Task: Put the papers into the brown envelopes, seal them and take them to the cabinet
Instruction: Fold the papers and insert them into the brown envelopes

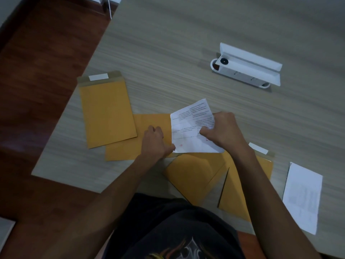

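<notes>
A printed white paper (pixel 188 126) lies tilted at the mouth of a brown envelope (pixel 130 146) that lies sideways in the middle of the table. My right hand (pixel 222 130) grips the paper's right side with curled fingers. My left hand (pixel 155 142) pinches the envelope's opening at the paper's lower left corner. Another brown envelope (pixel 107 111) with an open flap and white seal strip lies to the left. Two more brown envelopes (pixel 196 176) overlap near the front edge, under my right forearm. A second sheet of paper (pixel 302 197) lies at the far right.
A white tape dispenser or box (pixel 246 67) stands toward the back right of the grey wood-grain table (pixel 168 53). The table's left edge runs diagonally, with dark red wooden floor (pixel 37 71) beyond it. My dark shirt fills the bottom of the view.
</notes>
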The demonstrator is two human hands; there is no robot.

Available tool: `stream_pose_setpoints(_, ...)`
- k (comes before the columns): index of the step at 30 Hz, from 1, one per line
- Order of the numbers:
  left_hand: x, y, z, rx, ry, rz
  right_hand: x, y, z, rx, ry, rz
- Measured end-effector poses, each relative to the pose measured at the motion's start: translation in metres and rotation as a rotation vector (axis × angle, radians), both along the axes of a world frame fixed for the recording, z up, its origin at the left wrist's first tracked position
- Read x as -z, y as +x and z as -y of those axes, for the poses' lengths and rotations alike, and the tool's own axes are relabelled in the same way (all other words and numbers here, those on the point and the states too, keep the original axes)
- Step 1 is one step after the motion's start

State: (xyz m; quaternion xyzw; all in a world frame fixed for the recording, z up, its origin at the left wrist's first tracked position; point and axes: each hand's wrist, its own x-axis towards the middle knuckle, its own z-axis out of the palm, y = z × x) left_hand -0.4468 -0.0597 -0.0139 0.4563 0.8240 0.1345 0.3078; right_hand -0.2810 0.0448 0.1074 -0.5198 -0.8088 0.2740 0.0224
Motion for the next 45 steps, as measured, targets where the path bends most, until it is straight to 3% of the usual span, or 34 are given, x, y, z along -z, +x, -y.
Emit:
stream_pose_setpoints(12, -0.014, -0.005, -0.013, 0.133, -0.177, -0.010, 0.010, 0.010, -0.002, 0.031, -0.049, 0.008)
stream_pose_setpoints(16, -0.011, -0.005, -0.012, 0.086, -0.165, 0.051, 0.008, 0.011, 0.000, 0.055, -0.067, -0.022)
stream_pose_setpoints(22, -0.009, 0.007, -0.008, 0.101, -0.131, -0.062, 0.003, 0.011, 0.001, 0.095, -0.105, -0.080)
stream_pose_setpoints(30, -0.004, -0.005, -0.006, -0.004, -0.105, 0.155, 0.009, 0.026, -0.004, 0.225, -0.197, -0.100)
stream_pose_setpoints(36, -0.001, -0.007, -0.003, 0.001, -0.073, 0.190, 0.009, 0.033, -0.003, 0.287, -0.284, -0.117)
stream_pose_setpoints(41, -0.006, -0.005, -0.001, 0.011, -0.064, 0.156, 0.014, 0.032, -0.004, 0.353, -0.342, -0.126)
stream_pose_setpoints(45, -0.010, -0.007, -0.003, 0.157, -0.214, 0.012, 0.017, 0.031, -0.003, 0.350, -0.373, -0.133)
